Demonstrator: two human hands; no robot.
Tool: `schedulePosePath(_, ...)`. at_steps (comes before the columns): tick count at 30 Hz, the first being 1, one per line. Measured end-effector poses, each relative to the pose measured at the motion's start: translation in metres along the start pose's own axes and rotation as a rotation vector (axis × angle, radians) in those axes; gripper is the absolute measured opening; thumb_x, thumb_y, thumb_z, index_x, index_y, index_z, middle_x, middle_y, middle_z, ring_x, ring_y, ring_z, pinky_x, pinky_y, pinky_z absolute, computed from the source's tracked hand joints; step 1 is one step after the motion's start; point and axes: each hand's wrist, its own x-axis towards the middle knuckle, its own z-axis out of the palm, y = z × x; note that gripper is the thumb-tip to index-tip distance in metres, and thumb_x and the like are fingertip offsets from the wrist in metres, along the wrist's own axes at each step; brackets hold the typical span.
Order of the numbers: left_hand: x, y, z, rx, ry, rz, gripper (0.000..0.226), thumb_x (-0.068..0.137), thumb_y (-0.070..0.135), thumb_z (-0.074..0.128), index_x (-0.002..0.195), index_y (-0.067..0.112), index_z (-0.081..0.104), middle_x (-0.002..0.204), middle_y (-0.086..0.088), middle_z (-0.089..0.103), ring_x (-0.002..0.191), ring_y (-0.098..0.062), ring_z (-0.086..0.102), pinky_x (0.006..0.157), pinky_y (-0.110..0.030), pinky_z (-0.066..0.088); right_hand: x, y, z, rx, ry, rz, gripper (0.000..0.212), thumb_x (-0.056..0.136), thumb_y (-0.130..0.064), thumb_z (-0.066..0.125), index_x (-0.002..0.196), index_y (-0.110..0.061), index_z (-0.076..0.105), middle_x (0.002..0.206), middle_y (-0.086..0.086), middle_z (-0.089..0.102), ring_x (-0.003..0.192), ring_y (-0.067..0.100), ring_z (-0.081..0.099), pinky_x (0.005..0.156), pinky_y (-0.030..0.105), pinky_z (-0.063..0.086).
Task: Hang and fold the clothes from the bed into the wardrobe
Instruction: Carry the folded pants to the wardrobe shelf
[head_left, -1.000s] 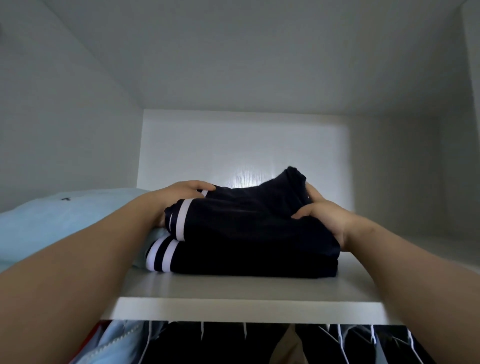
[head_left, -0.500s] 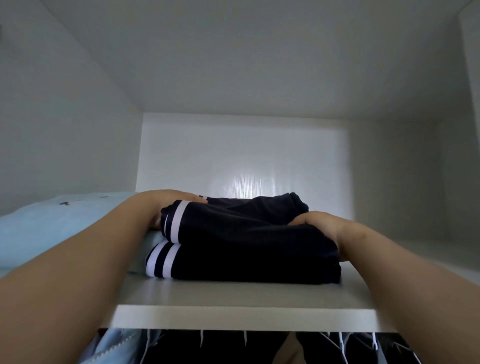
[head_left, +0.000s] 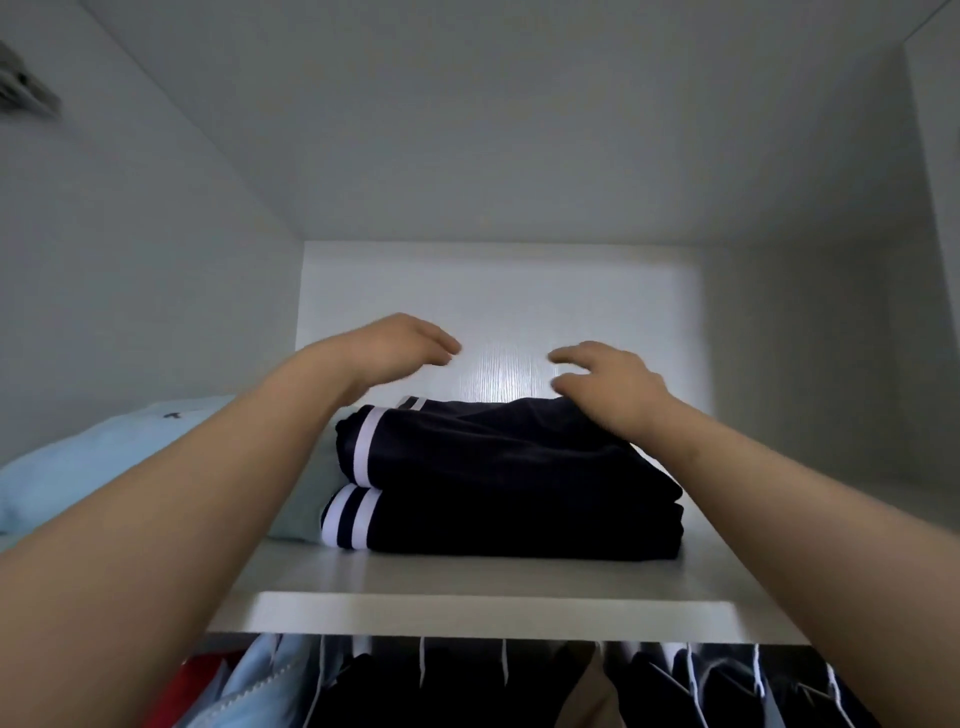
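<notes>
Reaching above folded clothes (head_left: 498, 467), left hand (head_left: 397, 344) and right hand (head_left: 610, 379) spread palm-down.

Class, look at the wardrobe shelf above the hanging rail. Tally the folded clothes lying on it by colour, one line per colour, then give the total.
Dark with white stripes: 2, the upper dark piece stacked on the lower dark piece
Light blue: 1, the light blue garment left of the stack
Total: 3 on the shelf

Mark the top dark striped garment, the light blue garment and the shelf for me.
top dark striped garment (head_left: 493, 447), head view, middle of its upper fold.
light blue garment (head_left: 93, 447), head view, its top surface.
shelf (head_left: 493, 613), head view, its white front edge.
</notes>
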Motion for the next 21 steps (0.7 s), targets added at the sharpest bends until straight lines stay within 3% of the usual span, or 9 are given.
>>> schedulePosePath(4,0.001,0.002,0.037,0.473,-0.360,-0.045,0.041,0.098,0.028,0.041,0.137,0.017,0.044,0.143,-0.003,0.043,0.127,-0.021,0.043,0.106,-0.028,0.030,0.018,-0.003,0.028,-0.297,-0.333,0.012,0.051,0.092,-0.052,0.039,0.141,-0.040,0.033,0.153,-0.002,0.025,0.142,0.027,0.017,0.112,0.046,0.015)
schedulePosePath(6,0.002,-0.013,0.047,0.554,-0.451,-0.162,0.048,0.098,0.039,0.037,0.143,0.024,0.033,0.149,-0.004,0.034,0.134,-0.023,0.036,0.109,-0.032,0.025,0.021,0.010,0.045,-0.341,-0.503,0.065,0.062,0.090,-0.060,0.035,0.146,-0.037,0.022,0.157,0.002,0.013,0.145,0.030,0.008,0.116,0.048,0.010)
schedulePosePath(9,0.007,-0.025,0.054,0.585,-0.520,-0.263,0.053,0.096,0.046,0.035,0.146,0.029,0.025,0.153,-0.001,0.025,0.137,-0.024,0.029,0.109,-0.036,0.022,0.017,0.019,0.054,-0.275,-0.687,0.147,0.065,0.094,-0.057,0.030,0.150,-0.028,0.012,0.159,0.007,0.006,0.146,0.028,0.007,0.118,0.045,0.006)
schedulePosePath(12,0.013,-0.028,0.056,0.577,-0.575,-0.298,0.060,0.088,0.055,0.041,0.143,0.033,0.030,0.153,0.000,0.025,0.136,-0.024,0.031,0.109,-0.038,0.027,0.009,0.010,0.044,-0.211,-0.777,0.195,0.062,0.096,-0.054,0.028,0.150,-0.028,0.013,0.158,0.005,0.011,0.145,0.025,0.014,0.115,0.040,0.010)
schedulePosePath(15,0.019,-0.035,0.058,0.585,-0.596,-0.340,0.064,0.079,0.059,0.044,0.137,0.034,0.040,0.150,0.002,0.032,0.133,-0.021,0.038,0.099,-0.032,0.032,0.004,0.007,0.040,-0.176,-0.803,0.199,0.057,0.098,-0.050,0.028,0.149,-0.024,0.021,0.156,0.005,0.019,0.143,0.024,0.021,0.113,0.035,0.016)
schedulePosePath(18,0.013,-0.031,0.060,0.580,-0.638,-0.311,0.049,0.095,0.045,0.036,0.142,0.031,0.036,0.151,0.002,0.029,0.137,-0.022,0.032,0.108,-0.035,0.026,-0.004,0.003,0.035,-0.132,-0.793,0.215,0.055,0.098,-0.048,0.029,0.146,-0.021,0.028,0.153,0.005,0.027,0.140,0.022,0.028,0.109,0.031,0.021)
schedulePosePath(21,-0.001,-0.021,0.061,0.642,-0.527,-0.161,0.042,0.100,0.029,0.032,0.142,0.026,0.037,0.152,0.001,0.026,0.139,-0.022,0.026,0.115,-0.038,0.019,-0.015,0.003,0.027,-0.080,-0.760,0.220,0.054,0.098,-0.048,0.031,0.145,-0.021,0.032,0.152,0.004,0.031,0.138,0.021,0.031,0.107,0.029,0.022)
